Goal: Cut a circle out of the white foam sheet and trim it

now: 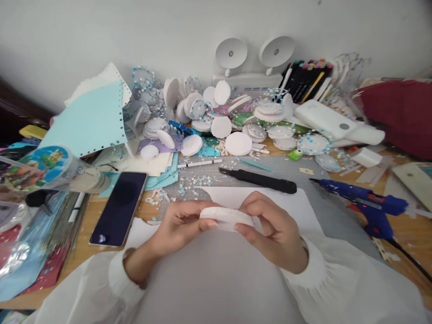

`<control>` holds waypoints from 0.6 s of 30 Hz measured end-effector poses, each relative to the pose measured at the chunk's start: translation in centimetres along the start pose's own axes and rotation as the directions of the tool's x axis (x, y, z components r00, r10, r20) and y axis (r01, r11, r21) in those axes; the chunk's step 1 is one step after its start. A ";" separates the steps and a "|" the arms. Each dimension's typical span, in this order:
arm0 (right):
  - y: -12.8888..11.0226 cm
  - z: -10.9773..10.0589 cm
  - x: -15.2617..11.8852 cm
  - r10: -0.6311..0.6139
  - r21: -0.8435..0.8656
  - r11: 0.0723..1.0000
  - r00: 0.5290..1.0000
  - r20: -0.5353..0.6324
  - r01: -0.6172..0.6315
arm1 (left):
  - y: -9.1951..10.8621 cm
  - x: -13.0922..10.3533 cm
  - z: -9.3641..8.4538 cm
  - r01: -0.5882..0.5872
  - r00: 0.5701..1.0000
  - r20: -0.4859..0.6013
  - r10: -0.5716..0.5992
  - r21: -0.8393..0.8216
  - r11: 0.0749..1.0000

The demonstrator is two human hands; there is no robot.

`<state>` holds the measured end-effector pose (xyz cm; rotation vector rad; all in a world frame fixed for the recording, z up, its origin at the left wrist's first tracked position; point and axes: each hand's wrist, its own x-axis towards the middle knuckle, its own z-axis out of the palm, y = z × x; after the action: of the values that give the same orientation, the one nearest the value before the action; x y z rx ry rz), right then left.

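While upper-centre dotted discs [198, 109] look done, left hand [182, 225] and right hand [275, 225] pinch a lower-centre plain disc [227, 218], seemingly unfinished.

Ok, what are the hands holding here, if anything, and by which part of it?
A white disc, by opposite edges: left hand at its left, right hand at its right.

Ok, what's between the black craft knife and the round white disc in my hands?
The head view shows white paper and part of your right hand.
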<state>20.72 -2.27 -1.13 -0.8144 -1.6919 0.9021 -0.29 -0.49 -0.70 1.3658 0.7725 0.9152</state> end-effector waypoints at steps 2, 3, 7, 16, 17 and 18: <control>0.0 0.0 0.0 0.003 -0.001 1.000 1.000 0.001 -0.003 | 0.1 0.0 0.0 0.002 1.000 0.007 -0.002 0.008 1.000; 0.0 0.0 0.0 0.007 -0.003 1.000 1.000 0.002 -0.007 | 0.1 0.0 0.0 0.004 1.000 0.008 -0.004 0.011 1.000; 0.0 0.0 0.0 0.010 -0.016 1.000 1.000 0.002 -0.010 | 0.3 0.2 0.2 0.014 1.000 0.003 -0.014 0.025 1.000; 0.5 0.4 -0.2 0.214 0.035 0.976 0.977 0.025 -0.214 | -0.8 0.5 -0.2 0.021 0.983 -0.180 -0.041 -0.109 0.994; 0.6 0.3 -0.3 0.209 0.030 0.977 0.978 0.013 -0.210 | -0.9 0.5 -0.2 0.016 0.982 -0.186 -0.038 -0.121 0.993; 0.6 0.3 -0.3 0.196 0.024 0.980 0.980 -0.012 -0.196 | -0.9 0.5 -0.1 0.014 0.983 -0.178 -0.036 -0.123 0.992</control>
<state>20.57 -2.24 -1.85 -0.9824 -1.6057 1.0456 -0.06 0.07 -1.57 1.1754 0.8551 1.0592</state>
